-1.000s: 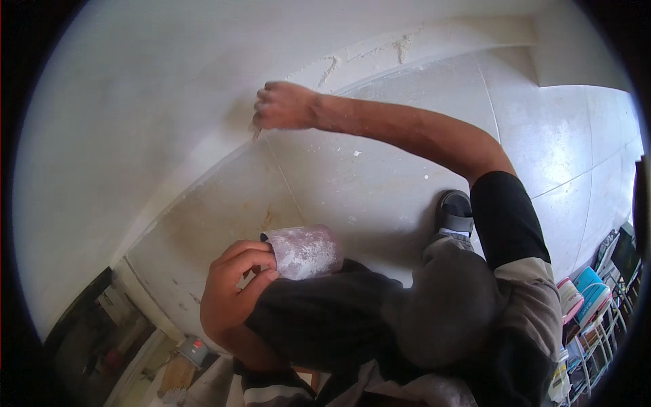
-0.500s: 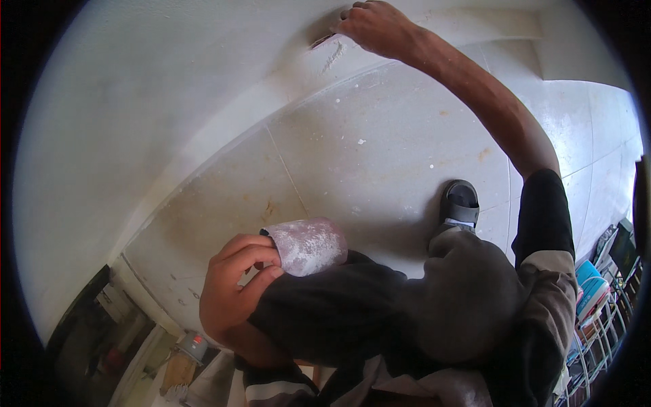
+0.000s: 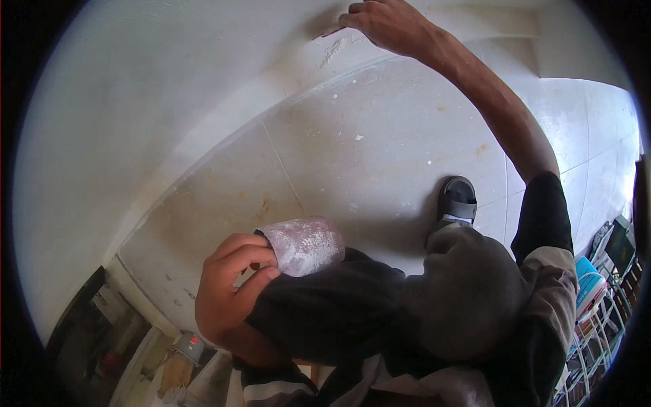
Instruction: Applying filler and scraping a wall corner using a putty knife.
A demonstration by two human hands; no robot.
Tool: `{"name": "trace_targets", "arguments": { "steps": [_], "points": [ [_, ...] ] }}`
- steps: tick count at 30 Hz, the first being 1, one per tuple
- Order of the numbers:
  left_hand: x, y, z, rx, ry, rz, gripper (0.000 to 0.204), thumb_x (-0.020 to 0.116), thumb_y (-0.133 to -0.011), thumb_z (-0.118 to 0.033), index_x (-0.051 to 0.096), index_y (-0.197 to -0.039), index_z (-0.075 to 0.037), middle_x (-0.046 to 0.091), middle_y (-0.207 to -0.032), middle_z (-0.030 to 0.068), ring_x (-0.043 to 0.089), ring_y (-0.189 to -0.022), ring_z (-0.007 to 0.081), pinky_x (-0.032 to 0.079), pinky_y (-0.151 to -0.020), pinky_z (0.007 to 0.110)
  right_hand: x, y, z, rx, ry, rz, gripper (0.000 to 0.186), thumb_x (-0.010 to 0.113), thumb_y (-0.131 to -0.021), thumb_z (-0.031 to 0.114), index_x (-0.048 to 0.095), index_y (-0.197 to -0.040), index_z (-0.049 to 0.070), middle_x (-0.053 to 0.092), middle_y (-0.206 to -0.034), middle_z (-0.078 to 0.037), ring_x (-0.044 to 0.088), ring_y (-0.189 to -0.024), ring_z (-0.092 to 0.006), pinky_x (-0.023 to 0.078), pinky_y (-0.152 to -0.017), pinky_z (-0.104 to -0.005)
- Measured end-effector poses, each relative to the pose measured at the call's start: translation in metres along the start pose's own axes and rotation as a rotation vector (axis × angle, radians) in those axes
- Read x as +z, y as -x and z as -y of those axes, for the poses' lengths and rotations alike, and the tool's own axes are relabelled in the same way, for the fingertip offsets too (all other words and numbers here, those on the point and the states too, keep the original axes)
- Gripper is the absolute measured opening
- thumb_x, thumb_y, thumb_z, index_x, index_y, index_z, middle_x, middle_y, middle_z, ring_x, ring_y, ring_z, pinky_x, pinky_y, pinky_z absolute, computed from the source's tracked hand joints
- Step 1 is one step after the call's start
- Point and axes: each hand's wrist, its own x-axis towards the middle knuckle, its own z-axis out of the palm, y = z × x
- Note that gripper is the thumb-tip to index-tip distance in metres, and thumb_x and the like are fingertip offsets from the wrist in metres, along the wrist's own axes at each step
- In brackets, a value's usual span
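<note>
My left hand (image 3: 230,292) grips a curled, mauve sheet, likely sandpaper (image 3: 305,247), dusted with white powder, its fingers tucked into the curl, over my dark-clad leg (image 3: 339,305). My right hand (image 3: 390,27) is stretched out to the white wall (image 3: 135,81) at the top, pinching a thin, flat, reddish piece (image 3: 329,32) against it; what kind of piece is too small to tell. Just below it runs a rough streak of white powdery material (image 3: 332,53) on the low band along the wall.
Below the wall lies a stained, tiled floor (image 3: 319,149), with my sandalled foot (image 3: 458,202) on it. At the right stand wire racks (image 3: 597,339) with a blue plastic item (image 3: 590,278). A dark opening (image 3: 91,319) and a grey container (image 3: 186,346) are at lower left.
My right hand has moved up and rightward along the wall, to above the powdery streak, with most of that movement earlier. My left hand and the curled sheet have stayed nearly still.
</note>
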Motion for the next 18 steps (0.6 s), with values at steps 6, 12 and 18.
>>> {"name": "trace_targets", "arguments": {
  "steps": [6,12,18],
  "points": [
    [0.000,-0.004,-0.001,-0.017,0.010,-0.004,0.014,0.063,-0.066,0.004,0.059,-0.078,0.000,0.056,-0.083,0.0086,0.052,-0.067,0.0180,0.042,-0.062,0.027,0.030,0.013,0.001,0.020,-0.043,-0.020,0.020,0.055,-0.077,0.004,0.060,-0.095,0.007,0.063,-0.086,-0.009,0.061,-0.082,-0.0226,0.051,-0.071,-0.0334],
    [0.001,-0.002,-0.003,-0.010,-0.004,0.001,0.013,0.063,-0.066,0.004,0.059,-0.078,0.000,0.057,-0.083,0.0085,0.052,-0.067,0.0176,0.043,-0.062,0.026,0.025,0.002,0.016,0.082,-0.030,-0.056,0.021,0.059,-0.078,0.003,0.063,-0.098,0.008,0.065,-0.087,-0.008,0.063,-0.080,-0.0200,0.054,-0.070,-0.0307],
    [0.003,-0.001,-0.003,-0.011,0.010,-0.021,0.012,0.063,-0.067,0.003,0.059,-0.078,0.000,0.057,-0.083,0.0082,0.053,-0.068,0.0177,0.043,-0.062,0.026,0.055,0.014,0.020,0.062,0.061,-0.044,0.024,0.058,-0.079,0.006,0.060,-0.102,0.010,0.064,-0.090,-0.007,0.063,-0.081,-0.0193,0.054,-0.071,-0.0302]
  ]
}}
